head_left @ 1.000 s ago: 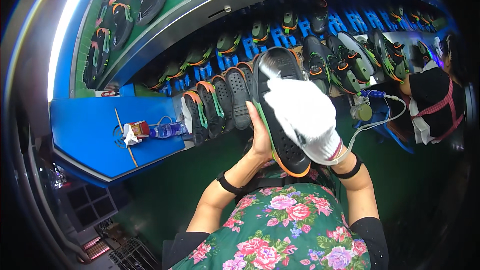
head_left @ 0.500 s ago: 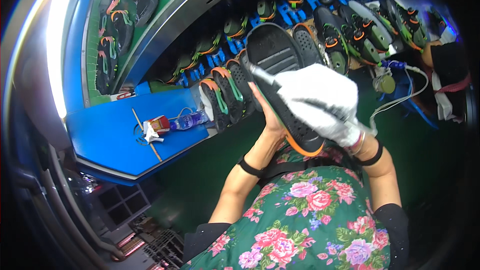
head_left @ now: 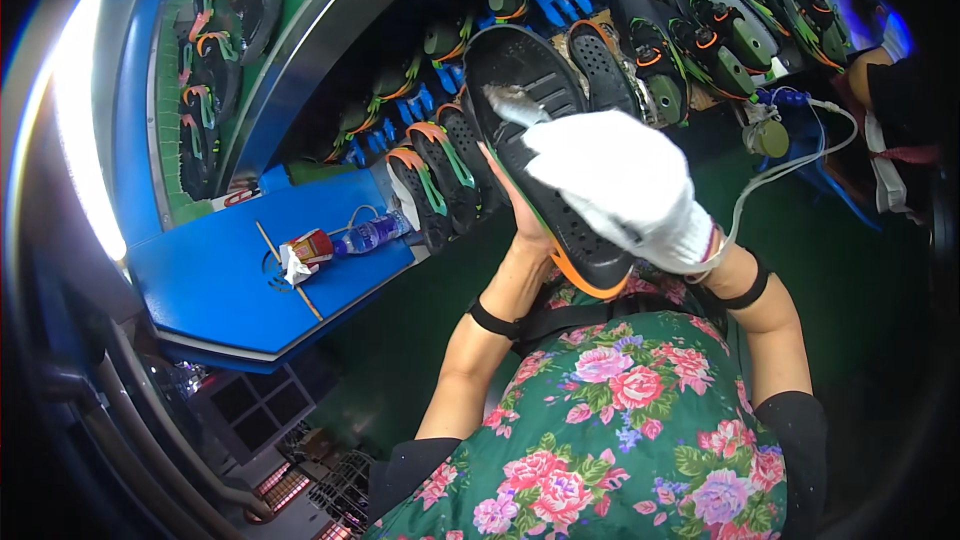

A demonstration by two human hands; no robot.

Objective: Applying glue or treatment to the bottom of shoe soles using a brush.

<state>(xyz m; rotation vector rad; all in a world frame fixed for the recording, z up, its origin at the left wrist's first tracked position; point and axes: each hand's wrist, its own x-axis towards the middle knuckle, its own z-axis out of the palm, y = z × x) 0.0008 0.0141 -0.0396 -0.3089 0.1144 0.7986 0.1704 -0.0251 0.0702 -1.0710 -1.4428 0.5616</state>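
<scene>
Near the middle of the view a black shoe sole (head_left: 590, 228) with holes, ribs and an orange rim at its near end is held up, tilted. My bare left hand (head_left: 524, 208) grips it from below along its left edge; most of those fingers are hidden behind it. My right hand (head_left: 622, 185), in a white glove, is closed over the sole. A pale-bristled brush (head_left: 517, 104) sticks out from the glove, its blurred tip against the sole's upper part. The brush handle is hidden by the glove.
Several black soles with orange and green trim (head_left: 440, 160) stand along the line behind, beside blue racks (head_left: 560, 5). On the blue table (head_left: 210, 275) at left lie a plastic bottle (head_left: 372, 234), a red box (head_left: 312, 246) and a thin stick (head_left: 290, 272). A cup (head_left: 768, 137) hangs at right.
The brush tip has moved up and inward from the sole's left edge onto its upper surface. Both hands and the sole have shifted slightly left in view.
</scene>
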